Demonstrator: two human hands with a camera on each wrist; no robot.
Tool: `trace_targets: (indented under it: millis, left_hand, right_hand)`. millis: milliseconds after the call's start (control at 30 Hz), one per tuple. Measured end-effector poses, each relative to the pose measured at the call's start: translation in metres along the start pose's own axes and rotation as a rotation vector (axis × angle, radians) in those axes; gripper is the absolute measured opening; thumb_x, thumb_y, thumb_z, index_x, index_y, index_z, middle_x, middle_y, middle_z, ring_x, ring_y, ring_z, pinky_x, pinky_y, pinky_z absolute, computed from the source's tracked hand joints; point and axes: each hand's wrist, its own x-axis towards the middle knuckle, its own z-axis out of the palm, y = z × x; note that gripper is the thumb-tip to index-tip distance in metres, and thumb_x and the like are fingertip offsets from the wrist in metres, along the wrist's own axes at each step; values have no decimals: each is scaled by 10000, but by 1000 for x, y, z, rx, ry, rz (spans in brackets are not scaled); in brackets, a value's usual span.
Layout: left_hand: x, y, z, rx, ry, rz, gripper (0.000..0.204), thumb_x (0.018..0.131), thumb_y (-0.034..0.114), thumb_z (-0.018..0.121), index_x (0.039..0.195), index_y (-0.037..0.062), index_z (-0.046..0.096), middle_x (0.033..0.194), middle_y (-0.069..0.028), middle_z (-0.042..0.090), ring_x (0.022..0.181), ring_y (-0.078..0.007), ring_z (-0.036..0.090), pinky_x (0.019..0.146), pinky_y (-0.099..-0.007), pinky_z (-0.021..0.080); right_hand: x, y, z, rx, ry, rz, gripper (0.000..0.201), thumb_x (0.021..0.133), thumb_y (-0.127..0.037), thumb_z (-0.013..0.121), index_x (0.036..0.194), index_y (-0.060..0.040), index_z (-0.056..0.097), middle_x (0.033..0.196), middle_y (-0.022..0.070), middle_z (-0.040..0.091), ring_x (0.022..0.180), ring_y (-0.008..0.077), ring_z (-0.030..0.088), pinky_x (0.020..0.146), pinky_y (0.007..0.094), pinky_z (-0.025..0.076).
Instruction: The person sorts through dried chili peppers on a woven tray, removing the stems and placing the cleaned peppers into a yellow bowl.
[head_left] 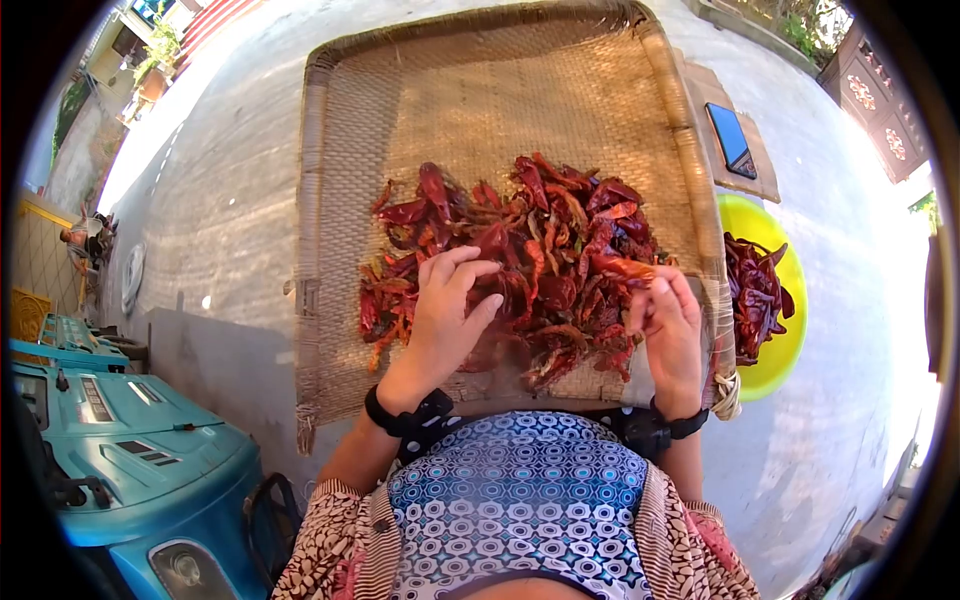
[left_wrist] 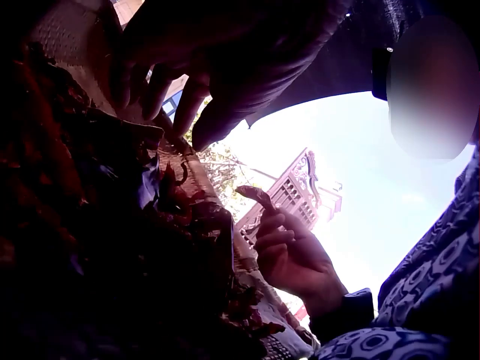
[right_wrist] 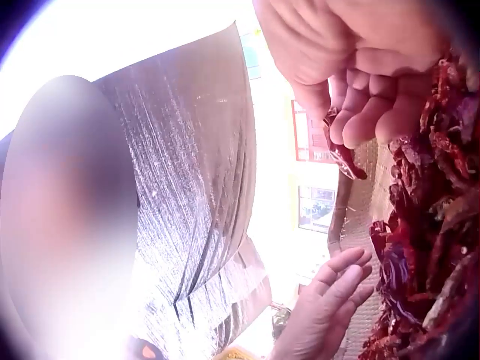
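Nearest to us, our left hand (head_left: 445, 310) lies with its fingers relaxed and spread on the heap of dried red chilli peppers (head_left: 520, 260), at about 7 o'clock of the heap, gripping nothing that we can see. Our right hand (head_left: 668, 325) sits at the heap's 4 o'clock edge with fingers curled, pinching a single dried red chilli (right_wrist: 341, 154) between thumb and fingertips; the right wrist view shows it hanging from those fingers. The heap fills the near half of the large square woven bamboo tray (head_left: 480, 90), whose far half shows bare weave. At 3 o'clock, just beside the tray's right rim, a round yellow-green plastic basin (head_left: 775, 350) holds a smaller pile of darker dried chillies (head_left: 752, 290). Farther off, at 2 o'clock, a dark rectangular phone (head_left: 731, 139) lies on a flat piece of brown cardboard (head_left: 762, 170)
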Motion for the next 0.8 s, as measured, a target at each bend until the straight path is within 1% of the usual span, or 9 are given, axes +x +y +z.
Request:
trace_targets:
  millis: [100, 133, 200, 300, 433, 533, 633, 733, 800]
  left_hand:
    - [4, -16, 4, 163, -61, -17, 373, 883, 204, 657, 1231, 90, 587, 1421, -136, 412, 1333, -354, 304, 1078, -471, 300]
    - [5, -19, 5, 226, -94, -24, 376, 892, 207, 645, 1245, 91, 582, 1438, -135, 402, 1344, -359, 292, 1085, -473, 290]
    - [5, -24, 7, 270, -127, -22, 373, 910, 203, 620, 1264, 93, 576, 1458, -126, 394, 1352, -363, 286, 1091, -477, 281]
    - [6, -22, 10, 229, -52, 17, 349, 917, 137, 589, 1264, 92, 586, 1411, -94, 463, 1310, -348, 347, 1071, -480, 298]
    - [3, -26, 15, 204, 54, 186, 381, 825, 55, 636, 1204, 83, 613, 1265, -59, 572, 1184, -313, 469, 1003, -454, 362]
    - [8, -25, 16, 103, 75, 208, 307, 822, 55, 657, 1125, 49, 614, 1177, -113, 595, 1084, -331, 547, 947, -412, 428]
    - [14, -26, 18, 20, 26, 129, 285, 824, 74, 653, 1101, 54, 593, 1148, -137, 579, 1071, -321, 544, 911, -420, 430]
    - [19, -22, 15, -135, 17, -118, 299, 819, 75, 658, 1103, 38, 574, 1113, -160, 580, 1043, -331, 551, 879, -408, 448]
    - [18, -17, 17, -143, 85, -95, 321, 816, 67, 656, 1122, 31, 567, 1110, -166, 584, 1048, -336, 551, 880, -406, 451]
  right_hand:
    - [10, -15, -34, 511, 61, -147, 345, 1018, -360, 455, 1160, -62, 556, 854, -35, 542, 654, 75, 438, 588, 223, 376]
    - [12, -20, -41, 698, 59, -139, 357, 1021, -363, 444, 1183, -63, 550, 879, -28, 538, 645, 83, 418, 590, 229, 379]
    - [8, -31, -39, 781, 181, -35, 346, 1021, -344, 443, 1195, -65, 549, 896, -23, 549, 652, 88, 420, 589, 225, 380]
    - [4, -12, -37, 506, 70, -51, 304, 1019, -300, 454, 1173, -58, 555, 906, 1, 588, 647, 97, 462, 591, 221, 402]
    - [-4, -2, 6, 28, -84, 35, 214, 1005, -218, 490, 1123, -58, 571, 876, 20, 619, 642, 91, 524, 599, 226, 435]
    - [-8, 4, 30, -162, -181, 102, 163, 992, -165, 521, 1105, -60, 576, 868, 17, 624, 688, 66, 563, 630, 205, 452]
    - [-12, 7, 44, -254, -295, 159, 161, 991, -149, 527, 1106, -46, 572, 875, 12, 626, 692, 58, 557, 636, 199, 453]
    - [-16, 8, 46, -332, -339, 193, 154, 988, -145, 531, 1100, -49, 575, 868, 8, 627, 697, 56, 561, 636, 198, 452]
    - [-18, 7, 46, -330, -303, 192, 144, 981, -142, 537, 1084, -48, 572, 860, 16, 620, 686, 72, 564, 642, 206, 456]
